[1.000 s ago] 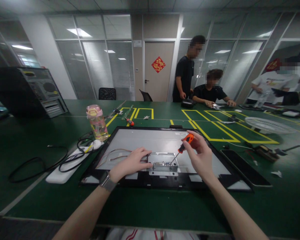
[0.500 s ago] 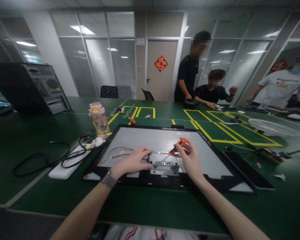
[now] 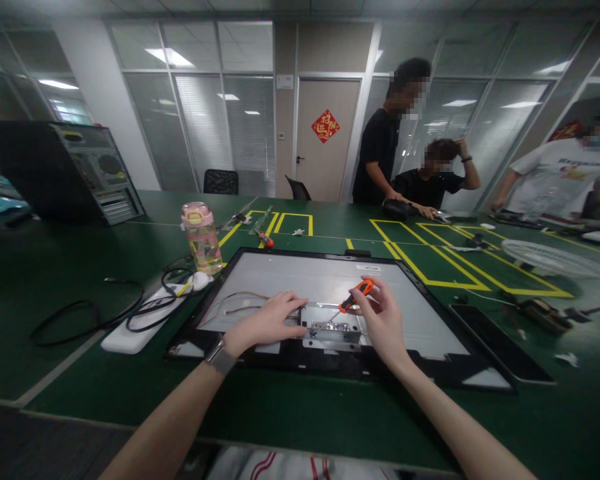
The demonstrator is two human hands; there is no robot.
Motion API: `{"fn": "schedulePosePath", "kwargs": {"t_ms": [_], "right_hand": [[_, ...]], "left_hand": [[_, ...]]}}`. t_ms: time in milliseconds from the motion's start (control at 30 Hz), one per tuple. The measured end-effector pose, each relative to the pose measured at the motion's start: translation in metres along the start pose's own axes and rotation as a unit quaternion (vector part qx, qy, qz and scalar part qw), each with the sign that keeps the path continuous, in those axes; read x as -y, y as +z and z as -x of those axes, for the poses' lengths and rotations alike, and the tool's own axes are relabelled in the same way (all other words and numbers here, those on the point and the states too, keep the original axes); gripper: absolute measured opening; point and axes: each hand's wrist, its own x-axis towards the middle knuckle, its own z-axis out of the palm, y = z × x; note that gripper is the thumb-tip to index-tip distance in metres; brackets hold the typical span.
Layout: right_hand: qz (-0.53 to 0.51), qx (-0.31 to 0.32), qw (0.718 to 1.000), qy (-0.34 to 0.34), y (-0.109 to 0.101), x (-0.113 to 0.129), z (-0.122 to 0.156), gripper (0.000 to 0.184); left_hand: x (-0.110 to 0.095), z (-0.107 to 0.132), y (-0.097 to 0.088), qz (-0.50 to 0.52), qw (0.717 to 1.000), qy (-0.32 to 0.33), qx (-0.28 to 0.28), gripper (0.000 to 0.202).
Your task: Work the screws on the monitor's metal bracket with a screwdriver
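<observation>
A monitor panel (image 3: 330,280) lies back-up on the green table, with a small metal bracket (image 3: 337,327) near its front edge. My left hand (image 3: 265,321) rests flat on the panel just left of the bracket, fingers stretched toward it. My right hand (image 3: 383,320) pinches an orange-handled screwdriver (image 3: 350,303), its shaft slanting down-left with the tip on the bracket. Thin red and white wires (image 3: 240,303) run across the panel left of my left hand.
A pink-lidded bottle (image 3: 201,239), black cables (image 3: 105,313) and a white slab (image 3: 135,330) lie to the left, with a PC case (image 3: 75,173) behind. A dark flat panel (image 3: 500,340) lies to the right. Other people stand and sit at the far right.
My right hand brought the screwdriver down and leftward, so its tip now sits on the bracket's left part. My left hand stayed on the panel. The camera view shifted slightly.
</observation>
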Motion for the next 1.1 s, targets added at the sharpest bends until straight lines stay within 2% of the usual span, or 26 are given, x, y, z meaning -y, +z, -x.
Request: {"fn": "schedulePosePath", "kwargs": {"t_ms": [467, 833, 1100], "right_hand": [[0.054, 0.036, 0.996, -0.068, 0.002, 0.006, 0.008, 0.033], [0.150, 0.095, 0.961, -0.215, 0.008, 0.016, 0.018, 0.033], [0.159, 0.095, 0.959, -0.216, 0.008, 0.014, 0.017, 0.034]], "left_hand": [[0.002, -0.001, 0.001, 0.015, 1.000, 0.003, -0.001, 0.060], [0.004, -0.002, 0.004, 0.006, 1.000, 0.012, -0.010, 0.060], [0.000, -0.001, 0.001, 0.005, 1.000, 0.008, -0.004, 0.059]]}}
